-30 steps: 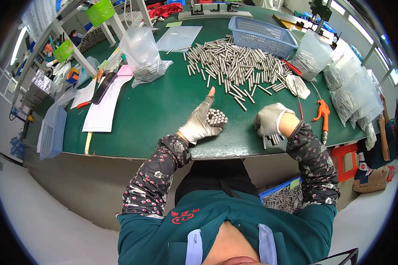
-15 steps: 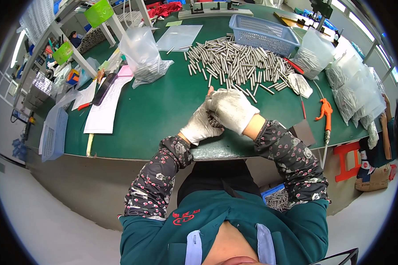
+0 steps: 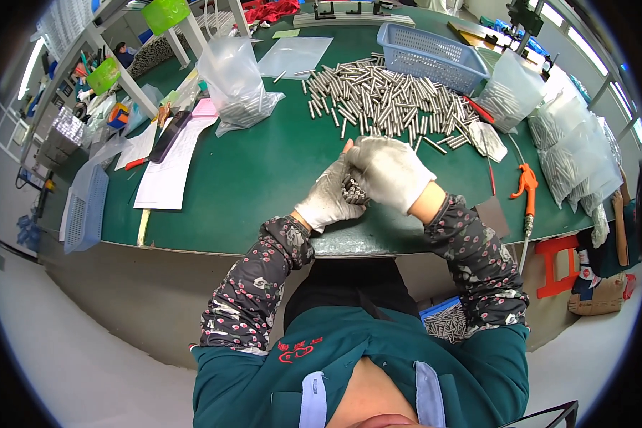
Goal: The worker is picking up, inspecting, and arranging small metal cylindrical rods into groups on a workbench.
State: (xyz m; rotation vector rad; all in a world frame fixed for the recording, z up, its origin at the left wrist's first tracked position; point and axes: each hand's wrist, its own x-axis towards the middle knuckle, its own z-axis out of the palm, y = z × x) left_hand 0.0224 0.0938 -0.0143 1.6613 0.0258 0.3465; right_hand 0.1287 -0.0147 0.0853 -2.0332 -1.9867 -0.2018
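My left hand (image 3: 327,196), in a white work glove with a bare thumb tip, is closed round a bundle of short metal pins (image 3: 354,191). The ends of the pins show between my two hands. Over the far side of the bundle curls my right hand (image 3: 392,171), gloved too, its fingers bent against the pins and partly hidden by the back of the hand. Just beyond both hands, a large pile of loose metal pins (image 3: 385,96) lies spread on the green table (image 3: 264,185).
Behind the pile stands a blue plastic basket (image 3: 435,60). Clear bags of pins (image 3: 571,150) crowd the right side, near an orange air gun (image 3: 526,187) and a crumpled white glove (image 3: 486,140). Leftward are another bag (image 3: 239,93), papers (image 3: 167,175) and a dark phone-like object (image 3: 170,137).
My right hand has shifted slightly right and toward me, exposing more pin ends in my left hand. Several pins at the pile's near edge are no longer where they lay.
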